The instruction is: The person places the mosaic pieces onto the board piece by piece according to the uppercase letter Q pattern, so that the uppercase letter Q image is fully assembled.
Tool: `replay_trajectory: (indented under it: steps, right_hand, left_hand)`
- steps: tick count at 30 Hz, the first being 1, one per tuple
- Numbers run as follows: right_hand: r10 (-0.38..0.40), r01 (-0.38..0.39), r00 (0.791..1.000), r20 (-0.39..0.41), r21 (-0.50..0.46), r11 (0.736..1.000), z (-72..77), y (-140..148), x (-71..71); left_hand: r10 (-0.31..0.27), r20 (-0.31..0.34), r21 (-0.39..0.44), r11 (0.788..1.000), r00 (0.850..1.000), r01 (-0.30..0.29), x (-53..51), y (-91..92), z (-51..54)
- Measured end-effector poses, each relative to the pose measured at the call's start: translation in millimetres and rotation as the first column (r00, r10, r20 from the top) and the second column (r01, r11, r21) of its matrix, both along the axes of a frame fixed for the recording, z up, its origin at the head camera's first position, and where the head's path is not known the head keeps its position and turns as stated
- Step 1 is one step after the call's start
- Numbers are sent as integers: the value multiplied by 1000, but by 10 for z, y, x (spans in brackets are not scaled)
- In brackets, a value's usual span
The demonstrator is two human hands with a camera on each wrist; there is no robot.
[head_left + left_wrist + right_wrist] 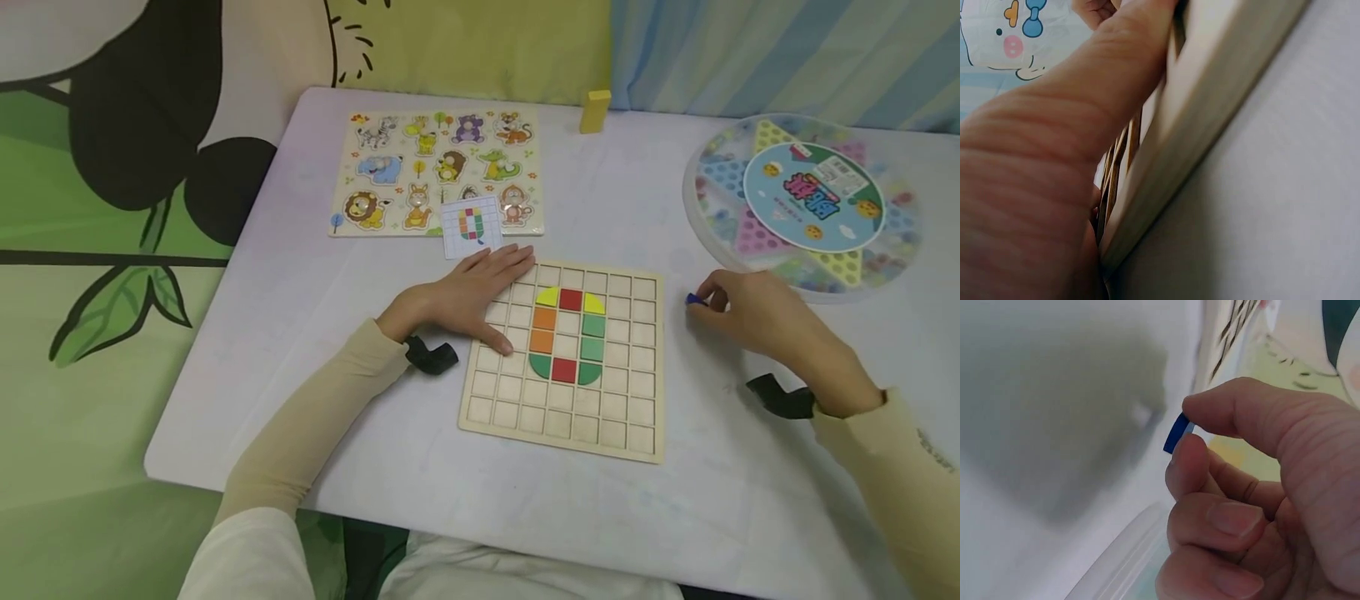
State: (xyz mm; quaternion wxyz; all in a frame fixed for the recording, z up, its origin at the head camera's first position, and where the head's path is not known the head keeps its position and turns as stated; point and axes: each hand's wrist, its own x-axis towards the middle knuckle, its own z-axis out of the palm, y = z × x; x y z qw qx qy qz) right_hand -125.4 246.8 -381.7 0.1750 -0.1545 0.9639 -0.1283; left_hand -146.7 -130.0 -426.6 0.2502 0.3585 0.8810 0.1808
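A wooden grid board lies on the table with coloured tiles set in a ring: red tiles, yellow corner tiles, orange tiles and green tiles. My left hand rests with spread fingers on the board's left edge. In the left wrist view its thumb lies against the board's side. Right of the board, my right hand pinches a small blue curved tile between thumb and index finger, above the table. A pattern card lies just beyond my left fingertips.
An animal puzzle board lies at the back left, partly under the card. A round clear box with a blue label sits at the back right, near my right hand. One yellow block stands at the table's far edge.
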Motion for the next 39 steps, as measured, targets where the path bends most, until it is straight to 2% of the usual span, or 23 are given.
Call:
replay_trajectory:
  steps: [13,20,23,29,35,39]
  right_hand:
    - [49,-47,999,15,-84,995,137,-597,519]
    - [136,-136,991,-15,-162,977,60,-949,910]
    - [153,-159,987,-46,-182,970,19,-1042,1022]
    - [157,-165,985,-67,-157,974,-31,-1110,1080]
    - [142,-144,990,-20,-151,978,-31,-1074,1048]
    - [138,-131,990,32,-163,978,24,-1028,984]
  left_hand:
    - [-5,-5,3,1000,1000,5,-15,3,-5]
    - [-6,-1,-2,1000,1000,6,-19,3,0]
    - [-8,-6,1,1000,1000,8,-28,12,4]
    - [-13,-9,6,1000,1000,13,-42,29,2]
    - [-15,-8,12,1000,1000,15,-43,40,2]
    - [-16,-1,9,1000,1000,16,-36,42,2]
